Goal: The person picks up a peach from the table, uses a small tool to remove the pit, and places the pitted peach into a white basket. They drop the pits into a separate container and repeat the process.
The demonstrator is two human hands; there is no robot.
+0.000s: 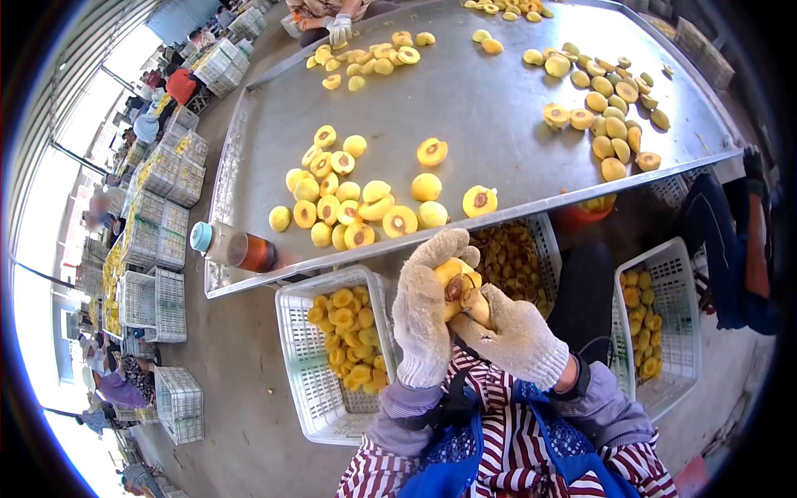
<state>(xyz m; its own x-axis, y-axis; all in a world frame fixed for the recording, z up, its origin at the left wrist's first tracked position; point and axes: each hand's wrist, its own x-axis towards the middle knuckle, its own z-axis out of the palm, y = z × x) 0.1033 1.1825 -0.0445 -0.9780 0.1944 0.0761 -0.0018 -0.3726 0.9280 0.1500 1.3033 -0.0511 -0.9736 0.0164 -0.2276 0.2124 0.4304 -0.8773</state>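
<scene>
My left hand [421, 311], in a pale knit glove, is closed around a yellow peach half [453, 276]. The fruit's cut face and brown pit area are turned toward my right hand. My right hand [516, 334], gloved too, is closed on a short, tan, rounded piece [476, 307] that presses against the peach beside the pit; its kind cannot be made out. Both hands are together just off the near edge of a metal table [274, 124]. A group of halved peaches [349, 199] lies on the tabletop beyond them, many showing pits.
A white crate of pitted halves [286, 332] stands at left below the table, another crate [689, 365] at right. A crate of brown pits [544, 241] sits beneath my hands. A bottle [237, 247] lies at the table's left corner. Across the table, another person's gloved hand [339, 30] shows.
</scene>
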